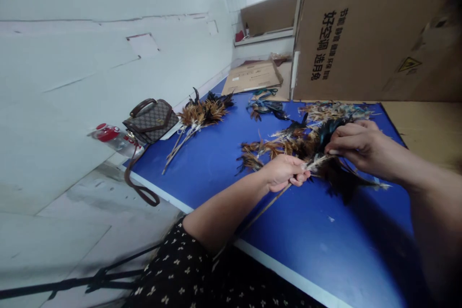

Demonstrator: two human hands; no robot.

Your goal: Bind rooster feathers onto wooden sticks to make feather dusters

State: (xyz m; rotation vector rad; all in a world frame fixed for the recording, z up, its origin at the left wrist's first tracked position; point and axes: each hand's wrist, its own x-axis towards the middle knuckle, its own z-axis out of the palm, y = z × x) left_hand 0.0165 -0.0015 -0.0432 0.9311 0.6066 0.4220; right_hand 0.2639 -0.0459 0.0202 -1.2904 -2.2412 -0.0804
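Observation:
A thin stick [267, 207] passes through my left hand [286, 172], whose fingers are closed round it near its upper end. Dark feathers [342, 184] stand out from that end, past my left fingertips. My right hand [358, 145] pinches pale feather quills [319, 160] a little farther along, beside the stick's tip. Whether the pinched feather is fixed to the stick is hidden by the fingers. Brown and black loose feathers [269, 147] lie on the table just beyond my hands.
Finished-looking feather bunches on sticks [204, 111] lie on the blue table [216, 163] at left. A patterned handbag [153, 120] and a bottle [115, 138] are at its left edge. Blue-green strips [265, 103] lie behind. A large cardboard box [371, 33] stands at right.

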